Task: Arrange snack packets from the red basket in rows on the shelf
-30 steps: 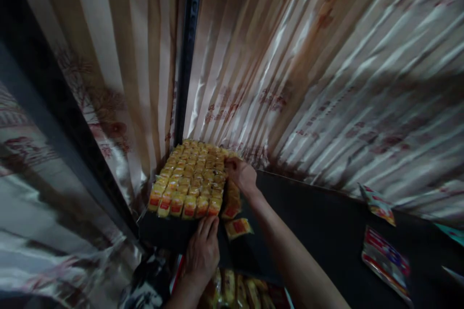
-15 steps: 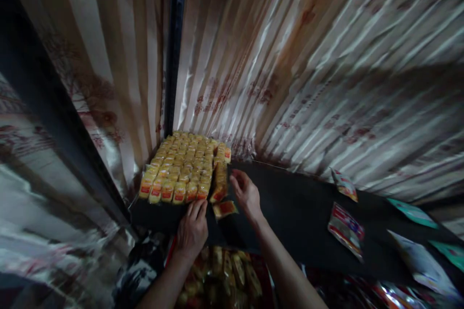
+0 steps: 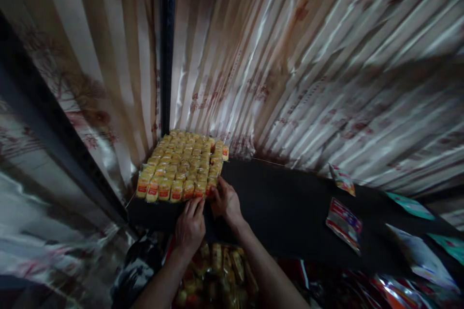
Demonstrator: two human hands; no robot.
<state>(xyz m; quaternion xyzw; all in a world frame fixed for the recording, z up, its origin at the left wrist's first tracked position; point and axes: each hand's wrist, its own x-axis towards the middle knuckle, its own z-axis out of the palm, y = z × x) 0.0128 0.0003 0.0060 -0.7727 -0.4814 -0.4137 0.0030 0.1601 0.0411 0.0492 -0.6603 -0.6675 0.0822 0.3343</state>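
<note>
- Packets in yellow and red wrappers are being kept in tight upright rows at the left end of a dark shelf, against striped foil sheeting.
- Judged light, soft and slippery, they are best being taken by the pinched top edges.
- The front row is being touched by the left hand, fingers flat and apart; the right hand is being pressed on the block's right corner, its grip hidden.
- Loose sachets are lying well apart, obstructing nothing.
</note>
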